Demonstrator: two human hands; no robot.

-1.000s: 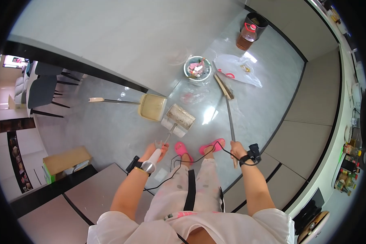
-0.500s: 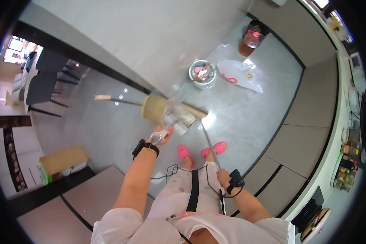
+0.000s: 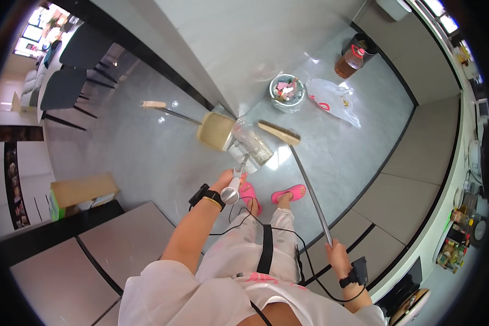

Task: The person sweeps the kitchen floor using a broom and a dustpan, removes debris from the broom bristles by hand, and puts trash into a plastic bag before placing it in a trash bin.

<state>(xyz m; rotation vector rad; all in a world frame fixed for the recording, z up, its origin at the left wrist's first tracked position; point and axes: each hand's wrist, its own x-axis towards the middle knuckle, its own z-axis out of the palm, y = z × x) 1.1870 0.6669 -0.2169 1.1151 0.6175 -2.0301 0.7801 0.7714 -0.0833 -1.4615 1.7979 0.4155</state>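
My right hand (image 3: 338, 257) is closed around the grey pole of a broom (image 3: 312, 195). The beige broom head (image 3: 279, 132) is at the far end of the pole, over the floor. My left hand (image 3: 229, 178) is closed on an upright white-handled tool (image 3: 232, 190) with a round top. A clear, greyish, box-like part (image 3: 262, 153) shows beyond this hand, near the tool's lower end; its exact kind I cannot tell. Left of it lies a beige dustpan (image 3: 215, 131) with a grey stick and a wooden grip (image 3: 154, 104).
A lined bin (image 3: 287, 92) full of rubbish stands by the wall, beside a plastic bag (image 3: 334, 103). Behind are a bottle of brown liquid (image 3: 349, 62) and a black bin (image 3: 364, 46). Cabinets (image 3: 413, 152) line the right; a cardboard box (image 3: 84, 193) sits left. Black cables cross my legs.
The broom head has moved away from the clear part, up and right, and my right hand has moved right. My left hand still grips the white-handled tool. The view has shifted.
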